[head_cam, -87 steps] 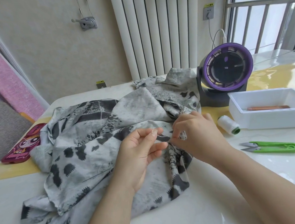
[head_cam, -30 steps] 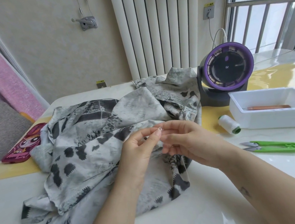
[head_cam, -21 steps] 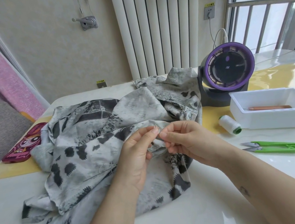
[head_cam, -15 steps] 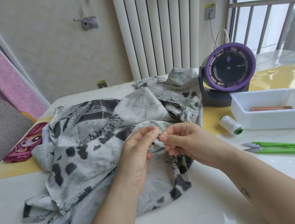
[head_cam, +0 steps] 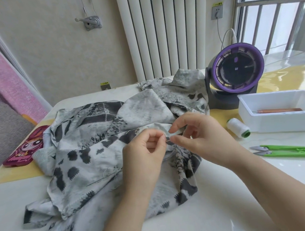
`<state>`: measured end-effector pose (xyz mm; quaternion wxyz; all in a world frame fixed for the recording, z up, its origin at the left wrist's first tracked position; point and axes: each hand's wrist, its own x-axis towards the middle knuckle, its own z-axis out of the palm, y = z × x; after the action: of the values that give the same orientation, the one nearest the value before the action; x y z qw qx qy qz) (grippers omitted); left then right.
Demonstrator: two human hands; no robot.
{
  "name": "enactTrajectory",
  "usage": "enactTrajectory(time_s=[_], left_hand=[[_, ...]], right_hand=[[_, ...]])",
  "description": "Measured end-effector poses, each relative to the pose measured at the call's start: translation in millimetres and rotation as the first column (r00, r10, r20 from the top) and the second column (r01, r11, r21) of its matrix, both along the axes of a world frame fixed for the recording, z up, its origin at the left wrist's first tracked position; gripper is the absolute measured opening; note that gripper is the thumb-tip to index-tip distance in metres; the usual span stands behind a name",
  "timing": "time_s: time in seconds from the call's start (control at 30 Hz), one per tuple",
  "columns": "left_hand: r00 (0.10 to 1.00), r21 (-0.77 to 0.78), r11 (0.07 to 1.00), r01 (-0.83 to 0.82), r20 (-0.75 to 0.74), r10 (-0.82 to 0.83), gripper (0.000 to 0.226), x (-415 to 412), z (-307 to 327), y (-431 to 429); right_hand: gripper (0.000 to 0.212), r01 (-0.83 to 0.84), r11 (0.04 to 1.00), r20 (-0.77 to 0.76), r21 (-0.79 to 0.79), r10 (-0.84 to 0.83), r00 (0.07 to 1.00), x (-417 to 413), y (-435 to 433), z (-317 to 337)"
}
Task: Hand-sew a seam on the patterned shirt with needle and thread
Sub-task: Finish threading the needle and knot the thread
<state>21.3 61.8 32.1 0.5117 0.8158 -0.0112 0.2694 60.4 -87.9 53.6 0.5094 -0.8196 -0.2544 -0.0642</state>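
Head view: the patterned shirt [head_cam: 99, 160], soft crumpled grey-and-white cloth with jagged dark blotches, is heaped mid-frame on a glossy white table [head_cam: 198, 215], with open tabletop left along the lower edge and at right around the green snips [head_cam: 284, 150] and white thread spool [head_cam: 238, 129]. Over its folded seam the left hand [head_cam: 145, 156] is pinched narrow, thumb to forefinger, just beside the right hand [head_cam: 204, 137], whose thumb and forefinger are parted slightly. What is held cannot be made out.

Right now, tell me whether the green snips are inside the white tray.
No, the green snips lie on the table, outside the white tray.
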Motion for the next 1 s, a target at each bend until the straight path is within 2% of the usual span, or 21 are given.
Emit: enactTrajectory(time_s=[0.23,0.67,1.0], left_hand=[[1.000,0.071,0.997,-0.016,0.001,0.016,0.022,-0.5,1.0,-2.1],[1.000,0.083,0.996,-0.015,0.003,0.014,0.012,-0.3,1.7,-2.5],[1.000,0.062,0.998,-0.004,-0.023,0.005,0.016,0.5,0.8,-1.9]], right_hand=[[0.008,0.010,0.999,0.091,-0.033,-0.007,0.996,-0.6,2.0,-3.5],[0.011,0.013,0.999,0.117,-0.052,-0.007,0.993,2.1,3.9,-6.8],[0.013,0.045,0.997,0.103,-0.062,-0.039,0.994,1.6,4.1,-5.8]])
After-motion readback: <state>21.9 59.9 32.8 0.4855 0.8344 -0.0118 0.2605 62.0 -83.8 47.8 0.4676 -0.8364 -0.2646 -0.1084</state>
